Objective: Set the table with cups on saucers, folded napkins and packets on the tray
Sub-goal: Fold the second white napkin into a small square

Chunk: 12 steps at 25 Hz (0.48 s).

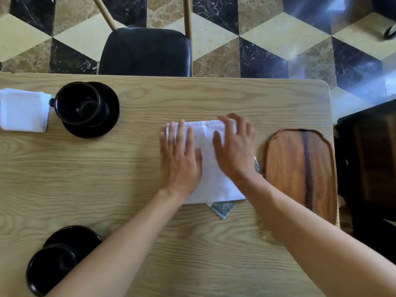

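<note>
While both hands lie on the white napkin (209, 168) in the middle of the worktop (128, 168), the step in hand looks like folding: a second napkin is being flattened or creased. The left hand (181, 159) rests flat, its fingers (182, 133) straight and spread, reaching up to the napkin's far edge and gripping nothing. The right hand (234, 146) is also released, its fingers (228, 123) loosely bent over the far right corner of the cloth; whether they pinch that corner I cannot tell, though they look merely laid on it.

Under the napkin, below the right wrist, a grey patterned packet (224, 209) pokes out at the near edge, and another sliver shows just right of that wrist. Just beyond it, right of the right fingers, sits the wooden tray (300, 174), with nothing on it.

Well to the left of the left fingers, a black cup (77, 102) stands on its saucer (107, 123), with a folded napkin (23, 110) touching or just beside the cup's handle. Near the left forearm a second cup (50, 269) and saucer (70, 234) wait without a napkin.

Next, I judge, the cloth needs another fold, then carrying to that near cup; the packets must then go onto the tray.
</note>
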Tool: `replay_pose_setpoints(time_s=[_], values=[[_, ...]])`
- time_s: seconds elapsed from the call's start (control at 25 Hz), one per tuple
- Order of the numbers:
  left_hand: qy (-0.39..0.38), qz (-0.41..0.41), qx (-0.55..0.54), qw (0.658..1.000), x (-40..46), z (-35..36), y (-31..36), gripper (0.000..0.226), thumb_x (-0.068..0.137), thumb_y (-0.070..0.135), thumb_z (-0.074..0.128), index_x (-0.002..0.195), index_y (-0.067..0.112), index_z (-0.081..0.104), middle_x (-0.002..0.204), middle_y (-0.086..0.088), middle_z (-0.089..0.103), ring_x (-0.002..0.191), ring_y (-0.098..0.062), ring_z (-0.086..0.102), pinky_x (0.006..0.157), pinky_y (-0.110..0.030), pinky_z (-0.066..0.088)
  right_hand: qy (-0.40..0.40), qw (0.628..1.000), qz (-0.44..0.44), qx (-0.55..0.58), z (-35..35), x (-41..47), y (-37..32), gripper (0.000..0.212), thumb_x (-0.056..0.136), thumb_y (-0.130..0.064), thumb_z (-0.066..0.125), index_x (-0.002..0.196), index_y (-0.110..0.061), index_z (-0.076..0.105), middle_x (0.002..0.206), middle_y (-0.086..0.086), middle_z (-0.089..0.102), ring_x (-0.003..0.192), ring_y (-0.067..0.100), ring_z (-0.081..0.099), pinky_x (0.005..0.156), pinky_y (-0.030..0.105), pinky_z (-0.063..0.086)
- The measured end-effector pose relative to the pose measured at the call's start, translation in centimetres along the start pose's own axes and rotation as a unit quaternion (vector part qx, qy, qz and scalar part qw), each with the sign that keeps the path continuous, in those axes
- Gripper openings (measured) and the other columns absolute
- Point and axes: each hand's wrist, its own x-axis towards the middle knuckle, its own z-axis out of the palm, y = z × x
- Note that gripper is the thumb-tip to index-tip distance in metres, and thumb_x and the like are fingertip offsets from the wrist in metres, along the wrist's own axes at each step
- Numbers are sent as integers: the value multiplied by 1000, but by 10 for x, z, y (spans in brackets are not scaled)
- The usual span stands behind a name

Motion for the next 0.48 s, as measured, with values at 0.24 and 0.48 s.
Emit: replay_pose_setpoints(time_s=[0.24, 0.48], values=[[-87, -19, 14, 996, -33, 20, 8, 59, 104, 33, 41, 152, -2, 37, 161, -30, 25, 152, -45, 19, 120, -59, 22, -157, 974, -128, -97, 21, -32, 21, 63, 105, -48, 30, 160, -17, 32, 170, 9, 19, 158, 32, 9, 127, 51, 11], [-117, -30, -6, 993, -29, 9, 8, 76, 100, 50, 35, 157, -1, 26, 163, -31, 14, 153, -45, 10, 123, -58, 14, -161, 972, -95, -141, 15, -22, 39, 74, 105, -53, 25, 163, -8, 14, 172, 8, 8, 159, 24, 2, 128, 44, 1]])
